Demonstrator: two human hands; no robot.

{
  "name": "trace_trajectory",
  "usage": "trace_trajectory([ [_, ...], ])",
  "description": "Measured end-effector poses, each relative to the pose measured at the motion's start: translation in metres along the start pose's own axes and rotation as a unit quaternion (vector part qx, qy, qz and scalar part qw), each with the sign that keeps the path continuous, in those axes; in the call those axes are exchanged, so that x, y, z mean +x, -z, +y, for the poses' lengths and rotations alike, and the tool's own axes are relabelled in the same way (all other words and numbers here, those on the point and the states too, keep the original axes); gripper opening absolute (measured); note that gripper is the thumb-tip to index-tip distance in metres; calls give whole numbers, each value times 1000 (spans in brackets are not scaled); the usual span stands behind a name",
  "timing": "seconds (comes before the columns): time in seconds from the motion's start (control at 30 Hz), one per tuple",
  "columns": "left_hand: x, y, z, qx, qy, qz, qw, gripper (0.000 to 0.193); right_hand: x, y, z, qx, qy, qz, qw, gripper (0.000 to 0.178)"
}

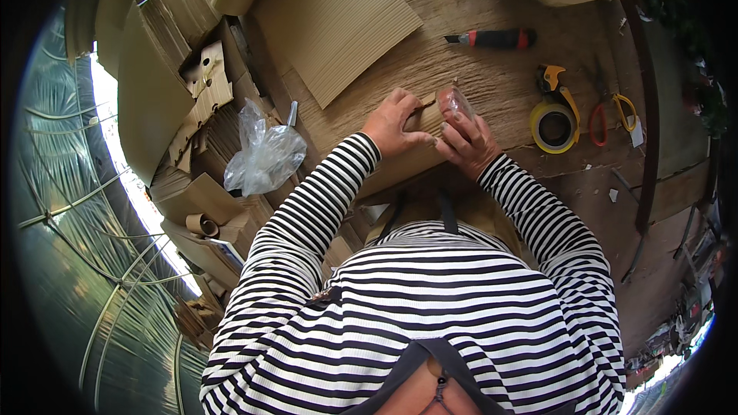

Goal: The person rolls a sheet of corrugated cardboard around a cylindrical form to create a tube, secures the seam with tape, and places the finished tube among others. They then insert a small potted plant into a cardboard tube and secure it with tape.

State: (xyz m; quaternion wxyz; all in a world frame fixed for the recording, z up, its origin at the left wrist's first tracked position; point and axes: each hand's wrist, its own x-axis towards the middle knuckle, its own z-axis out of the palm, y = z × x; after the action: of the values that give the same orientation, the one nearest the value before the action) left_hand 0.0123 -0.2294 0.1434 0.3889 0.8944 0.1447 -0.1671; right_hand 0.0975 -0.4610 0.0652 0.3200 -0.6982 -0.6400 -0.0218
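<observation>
A piece of brown cardboard (400,163) lies along the near edge of the wooden table, under both my hands. My left hand (390,124) rests on it, thumb and forefinger spread apart; the other fingers are partly hidden. Beside its fingertips is a small dark-edged gap or strip (423,105), too small to make out. My right hand (469,142) is closed around a rounded, see-through roll of clear tape (452,98), held on edge against the cardboard. The two hands are close together, the left thumb almost touching the right fingers.
A large corrugated cardboard sheet (338,23) lies at the far left. A red-and-black utility knife (500,38), yellow tape roll (536,127), orange-handled tool (565,92) and scissors (598,124) lie to the right. A crumpled plastic bag (265,152) and stacked cardboard (204,200) are left.
</observation>
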Motion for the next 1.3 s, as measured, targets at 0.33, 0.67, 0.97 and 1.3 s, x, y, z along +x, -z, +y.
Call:
trace_trajectory([
  [0.33,-22,-25,22,70,-3,55,996,72,-20,4,-1,5,21,12,1000,44],
  [0.67,-50,-51,54,127,10,107,986,69,-42,111,2,20,-138,-105,985,73],
  [0.97,-58,-66,51,164,-44,158,973,73,-42,124,115,-155,-557,-393,715,77],
  [1.3,-61,-84,34,151,-87,214,961,68,-10,200,34,112,-515,-118,842,73],
])
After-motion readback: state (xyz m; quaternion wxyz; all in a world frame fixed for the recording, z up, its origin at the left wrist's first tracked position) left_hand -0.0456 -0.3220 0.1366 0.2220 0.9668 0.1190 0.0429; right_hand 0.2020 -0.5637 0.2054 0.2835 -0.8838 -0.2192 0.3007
